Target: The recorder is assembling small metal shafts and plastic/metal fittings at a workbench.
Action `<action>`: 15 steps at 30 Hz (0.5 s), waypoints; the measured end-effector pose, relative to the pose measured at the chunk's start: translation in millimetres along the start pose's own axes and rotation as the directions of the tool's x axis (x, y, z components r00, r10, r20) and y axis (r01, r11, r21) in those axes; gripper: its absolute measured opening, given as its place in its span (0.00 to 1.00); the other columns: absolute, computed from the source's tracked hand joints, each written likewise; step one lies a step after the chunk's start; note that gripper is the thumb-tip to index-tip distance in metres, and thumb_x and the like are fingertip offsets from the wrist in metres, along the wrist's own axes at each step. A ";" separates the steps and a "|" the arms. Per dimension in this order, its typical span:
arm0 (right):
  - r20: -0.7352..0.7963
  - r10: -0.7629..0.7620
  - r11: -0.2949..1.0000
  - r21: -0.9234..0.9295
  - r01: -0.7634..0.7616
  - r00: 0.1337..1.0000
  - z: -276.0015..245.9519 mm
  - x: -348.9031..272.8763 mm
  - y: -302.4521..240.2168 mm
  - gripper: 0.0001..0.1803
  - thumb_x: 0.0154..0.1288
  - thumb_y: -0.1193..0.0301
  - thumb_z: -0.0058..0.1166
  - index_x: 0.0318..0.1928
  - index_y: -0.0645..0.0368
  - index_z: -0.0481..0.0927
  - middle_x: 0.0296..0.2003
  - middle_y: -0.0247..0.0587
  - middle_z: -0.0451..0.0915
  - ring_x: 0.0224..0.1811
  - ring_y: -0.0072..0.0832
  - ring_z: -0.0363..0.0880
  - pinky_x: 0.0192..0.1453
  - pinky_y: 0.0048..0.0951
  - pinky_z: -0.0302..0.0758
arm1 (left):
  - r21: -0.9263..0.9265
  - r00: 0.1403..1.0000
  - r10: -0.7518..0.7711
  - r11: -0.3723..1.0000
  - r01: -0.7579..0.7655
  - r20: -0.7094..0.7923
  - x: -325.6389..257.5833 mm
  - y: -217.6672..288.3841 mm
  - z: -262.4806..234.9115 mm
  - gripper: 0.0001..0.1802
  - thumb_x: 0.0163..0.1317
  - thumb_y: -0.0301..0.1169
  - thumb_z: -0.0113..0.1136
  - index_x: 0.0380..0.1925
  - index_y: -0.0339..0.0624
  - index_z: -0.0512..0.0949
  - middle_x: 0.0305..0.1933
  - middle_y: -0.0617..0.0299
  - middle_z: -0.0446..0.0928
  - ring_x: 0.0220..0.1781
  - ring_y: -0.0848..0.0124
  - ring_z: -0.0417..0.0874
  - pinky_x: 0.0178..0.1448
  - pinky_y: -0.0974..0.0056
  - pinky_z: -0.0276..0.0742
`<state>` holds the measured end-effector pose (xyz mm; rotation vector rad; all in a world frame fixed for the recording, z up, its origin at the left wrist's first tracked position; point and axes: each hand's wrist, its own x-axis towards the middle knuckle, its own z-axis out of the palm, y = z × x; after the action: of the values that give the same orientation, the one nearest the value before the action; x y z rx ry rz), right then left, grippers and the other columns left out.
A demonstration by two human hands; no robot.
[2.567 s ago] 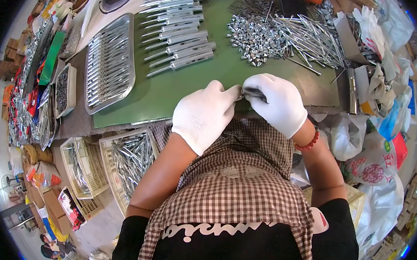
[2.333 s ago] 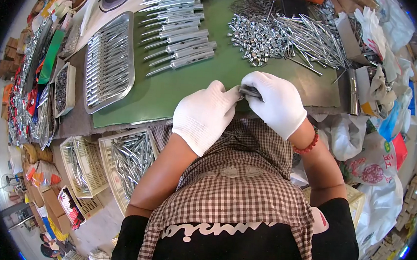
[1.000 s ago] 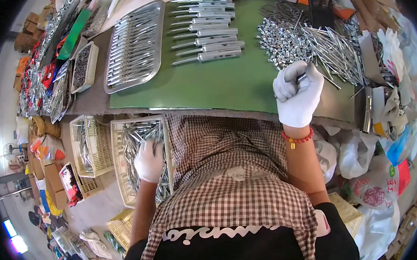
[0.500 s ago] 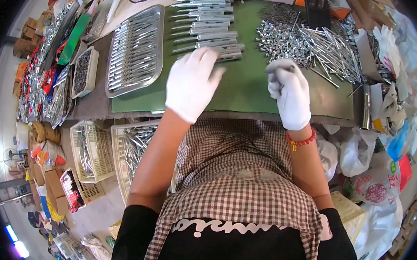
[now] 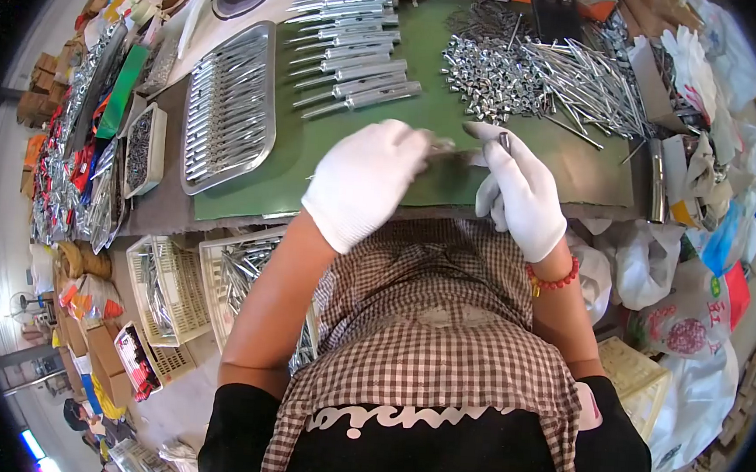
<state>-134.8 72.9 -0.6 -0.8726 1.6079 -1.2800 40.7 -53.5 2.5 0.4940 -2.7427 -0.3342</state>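
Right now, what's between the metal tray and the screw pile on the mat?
In the head view, a row of silver metal tools lies on the green mat between tray and screw pile.

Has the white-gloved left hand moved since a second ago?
Yes. The white-gloved left hand came up from the basket onto the green mat, meeting the white-gloved right hand.

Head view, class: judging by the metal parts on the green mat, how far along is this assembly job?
Done: a row of finished silver metal tools lies on the green mat, and more fill the silver metal tray. In hand: the white-gloved left hand and white-gloved right hand meet over one small metal piece, blurred. Left: a large loose pile of silver rods and fittings lies beyond the hands.
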 end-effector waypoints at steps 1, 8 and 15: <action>-0.002 0.003 1.000 0.001 -0.003 1.000 -1.5 0.5 -2.0 0.20 0.78 0.63 0.41 0.59 0.61 0.76 0.27 0.32 0.78 0.15 0.14 0.70 0.19 0.18 0.67 | 0.012 0.999 -0.003 1.000 0.003 0.045 4.7 13.1 -3.6 0.14 0.60 0.29 0.60 0.47 0.41 0.75 0.43 0.53 0.77 0.41 0.51 0.80 0.45 0.55 0.77; 0.095 0.038 0.999 0.023 -0.041 0.995 -10.0 0.2 -1.3 0.17 0.76 0.62 0.44 0.50 0.62 0.80 0.23 0.32 0.77 0.16 0.17 0.72 0.21 0.21 0.68 | -0.021 0.999 0.007 1.000 -0.007 0.035 -3.9 18.4 -4.3 0.18 0.55 0.34 0.65 0.47 0.44 0.80 0.36 0.58 0.80 0.40 0.58 0.80 0.45 0.58 0.76; 0.031 -0.144 0.877 -0.458 0.142 0.989 -13.4 3.1 11.9 0.17 0.69 0.60 0.54 0.36 0.64 0.80 0.26 0.55 0.76 0.28 0.45 0.77 0.36 0.39 0.73 | -0.069 1.000 -0.028 0.997 0.028 0.000 -5.4 20.4 2.2 0.17 0.56 0.30 0.63 0.48 0.50 0.81 0.32 0.60 0.79 0.34 0.59 0.81 0.40 0.60 0.77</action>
<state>-148.4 77.5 -11.8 -1.3007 1.9179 -1.0054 38.7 -32.5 4.8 0.5140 -2.7147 -0.4336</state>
